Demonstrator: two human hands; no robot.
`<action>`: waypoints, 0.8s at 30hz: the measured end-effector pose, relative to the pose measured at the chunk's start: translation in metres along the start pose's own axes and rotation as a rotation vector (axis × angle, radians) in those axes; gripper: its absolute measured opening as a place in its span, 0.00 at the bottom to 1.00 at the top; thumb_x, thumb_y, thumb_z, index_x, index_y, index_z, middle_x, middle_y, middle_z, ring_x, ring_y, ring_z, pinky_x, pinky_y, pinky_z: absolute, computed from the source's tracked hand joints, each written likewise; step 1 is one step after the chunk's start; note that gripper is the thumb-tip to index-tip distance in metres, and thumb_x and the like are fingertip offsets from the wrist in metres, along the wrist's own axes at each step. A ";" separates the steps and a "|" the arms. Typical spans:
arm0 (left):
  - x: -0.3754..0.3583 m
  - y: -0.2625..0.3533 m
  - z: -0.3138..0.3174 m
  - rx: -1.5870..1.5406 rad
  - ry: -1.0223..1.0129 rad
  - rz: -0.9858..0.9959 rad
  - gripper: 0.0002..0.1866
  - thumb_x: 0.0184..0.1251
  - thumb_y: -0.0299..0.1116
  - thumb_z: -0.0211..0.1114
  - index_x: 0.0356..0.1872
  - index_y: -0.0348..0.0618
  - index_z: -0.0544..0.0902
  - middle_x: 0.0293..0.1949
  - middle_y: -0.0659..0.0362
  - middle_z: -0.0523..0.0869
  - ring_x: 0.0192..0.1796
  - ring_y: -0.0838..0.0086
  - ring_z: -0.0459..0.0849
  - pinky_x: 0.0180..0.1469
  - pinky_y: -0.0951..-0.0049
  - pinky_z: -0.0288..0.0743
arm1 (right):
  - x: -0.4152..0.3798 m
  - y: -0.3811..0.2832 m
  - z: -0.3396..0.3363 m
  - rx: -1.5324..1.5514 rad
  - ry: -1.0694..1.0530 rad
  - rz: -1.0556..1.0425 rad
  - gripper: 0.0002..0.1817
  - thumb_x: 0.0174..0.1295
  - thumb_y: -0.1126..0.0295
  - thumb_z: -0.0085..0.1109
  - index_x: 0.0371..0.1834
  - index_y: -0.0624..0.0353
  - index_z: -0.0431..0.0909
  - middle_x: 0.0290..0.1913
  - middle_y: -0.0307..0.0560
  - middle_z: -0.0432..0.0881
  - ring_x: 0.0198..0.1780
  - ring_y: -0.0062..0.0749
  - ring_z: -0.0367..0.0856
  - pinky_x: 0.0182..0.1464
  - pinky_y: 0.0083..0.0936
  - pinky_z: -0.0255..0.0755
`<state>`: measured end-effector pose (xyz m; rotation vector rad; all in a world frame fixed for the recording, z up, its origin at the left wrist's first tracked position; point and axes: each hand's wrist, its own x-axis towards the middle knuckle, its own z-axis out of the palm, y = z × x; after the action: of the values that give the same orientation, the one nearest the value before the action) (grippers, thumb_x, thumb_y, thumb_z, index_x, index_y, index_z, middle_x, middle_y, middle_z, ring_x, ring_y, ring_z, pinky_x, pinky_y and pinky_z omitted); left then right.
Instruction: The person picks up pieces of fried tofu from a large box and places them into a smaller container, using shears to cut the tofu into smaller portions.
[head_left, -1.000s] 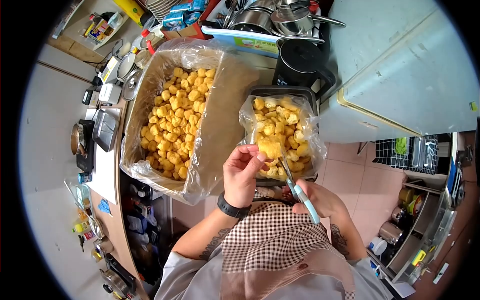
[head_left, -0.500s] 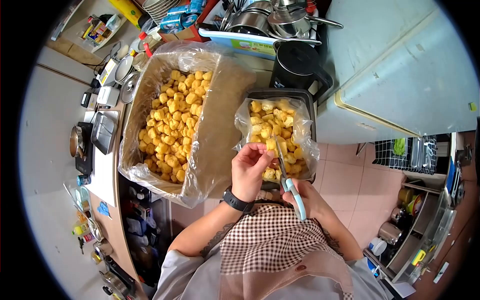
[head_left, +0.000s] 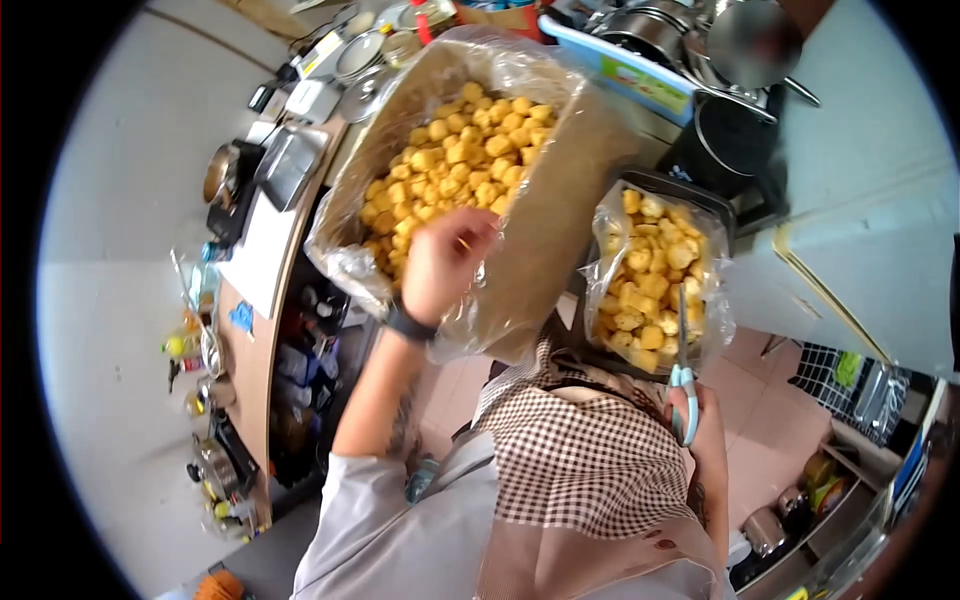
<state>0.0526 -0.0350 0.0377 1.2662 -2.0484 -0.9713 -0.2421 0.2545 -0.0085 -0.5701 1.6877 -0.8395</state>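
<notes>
Over the near edge of a large box lined with clear plastic is my left hand. Its fingers are curled and blurred, and whether anything is between them cannot be made out. Yellow puffy pieces fill the box. My right hand grips light-blue-handled scissors, whose blades point up over the near right part of a dark tray. Inside that tray, a clear plastic bag holds more yellow pieces, some of them showing pale surfaces.
A black jug stands behind the tray, near a blue basket of metal pots. To the right is a pale fridge. A counter with a steel pan runs along the left.
My left hand has moved left from the small bag to the large box, and the yellow piece between its fingers no longer shows. The scissors have drawn slightly back. The view has shifted and turned.
</notes>
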 end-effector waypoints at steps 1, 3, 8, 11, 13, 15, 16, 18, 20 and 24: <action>0.011 -0.033 -0.017 0.165 -0.053 -0.010 0.08 0.67 0.29 0.71 0.44 0.39 0.87 0.33 0.57 0.89 0.35 0.71 0.88 0.39 0.71 0.81 | 0.000 0.002 0.001 0.003 -0.007 -0.003 0.17 0.71 0.59 0.64 0.30 0.61 0.79 0.22 0.36 0.79 0.24 0.19 0.75 0.28 0.22 0.67; 0.013 -0.096 -0.038 0.439 -0.285 -0.099 0.11 0.63 0.35 0.73 0.43 0.41 0.88 0.36 0.53 0.90 0.37 0.63 0.89 0.42 0.66 0.82 | 0.002 0.002 0.002 0.007 -0.005 -0.016 0.16 0.70 0.61 0.65 0.30 0.62 0.79 0.22 0.36 0.79 0.24 0.19 0.74 0.28 0.22 0.67; -0.013 -0.129 -0.032 0.733 -0.686 -0.311 0.16 0.63 0.40 0.69 0.47 0.42 0.88 0.39 0.49 0.92 0.44 0.54 0.90 0.48 0.58 0.83 | 0.007 -0.002 0.002 -0.062 -0.012 -0.059 0.14 0.68 0.64 0.68 0.29 0.62 0.78 0.23 0.35 0.79 0.23 0.19 0.75 0.27 0.22 0.68; -0.016 -0.125 -0.041 0.542 -0.447 -0.341 0.18 0.57 0.42 0.74 0.46 0.44 0.89 0.38 0.50 0.92 0.40 0.59 0.91 0.46 0.63 0.84 | 0.006 -0.004 0.002 -0.092 -0.009 -0.089 0.14 0.68 0.65 0.69 0.29 0.61 0.77 0.23 0.36 0.79 0.24 0.19 0.75 0.28 0.22 0.69; -0.014 -0.092 -0.047 0.149 -0.241 -0.252 0.14 0.62 0.29 0.73 0.49 0.38 0.86 0.38 0.54 0.91 0.39 0.71 0.90 0.45 0.70 0.84 | 0.004 -0.003 0.004 -0.088 -0.003 -0.108 0.15 0.66 0.67 0.70 0.28 0.61 0.75 0.22 0.36 0.79 0.24 0.18 0.75 0.28 0.21 0.70; -0.014 -0.065 -0.040 -0.265 -0.136 -0.282 0.15 0.67 0.17 0.68 0.55 0.35 0.84 0.40 0.59 0.90 0.41 0.79 0.87 0.45 0.76 0.82 | 0.001 -0.009 0.007 -0.095 -0.012 -0.164 0.14 0.65 0.69 0.71 0.29 0.61 0.74 0.23 0.36 0.79 0.25 0.17 0.75 0.29 0.21 0.70; -0.018 -0.052 -0.025 -0.589 -0.079 -0.254 0.17 0.69 0.19 0.69 0.57 0.35 0.84 0.47 0.60 0.90 0.41 0.81 0.85 0.43 0.79 0.79 | 0.000 -0.015 0.010 -0.100 -0.012 -0.194 0.14 0.64 0.70 0.72 0.29 0.61 0.74 0.23 0.36 0.79 0.25 0.17 0.75 0.29 0.21 0.70; -0.025 -0.015 0.005 -0.862 -0.054 -0.252 0.18 0.69 0.19 0.69 0.59 0.36 0.84 0.49 0.59 0.90 0.43 0.78 0.86 0.46 0.78 0.79 | -0.004 -0.031 0.011 -0.100 -0.098 -0.267 0.12 0.62 0.73 0.73 0.34 0.63 0.75 0.29 0.39 0.81 0.30 0.18 0.77 0.33 0.21 0.72; -0.032 0.023 0.034 -1.060 -0.077 -0.290 0.17 0.69 0.20 0.69 0.58 0.36 0.84 0.46 0.58 0.91 0.47 0.77 0.87 0.51 0.75 0.81 | -0.008 -0.034 0.012 0.006 -0.158 -0.182 0.16 0.59 0.67 0.76 0.40 0.63 0.77 0.34 0.43 0.84 0.34 0.25 0.81 0.38 0.25 0.75; -0.037 0.058 0.081 -1.160 -0.225 -0.343 0.15 0.69 0.22 0.71 0.55 0.38 0.83 0.44 0.63 0.88 0.42 0.81 0.84 0.45 0.80 0.79 | -0.007 -0.050 0.003 -0.311 -0.332 -0.162 0.30 0.55 0.52 0.77 0.54 0.61 0.80 0.43 0.49 0.86 0.44 0.39 0.85 0.47 0.34 0.77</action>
<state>-0.0228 0.0399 0.0330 0.8378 -0.9827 -2.0865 -0.2399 0.2280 0.0342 -1.0127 1.4852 -0.5580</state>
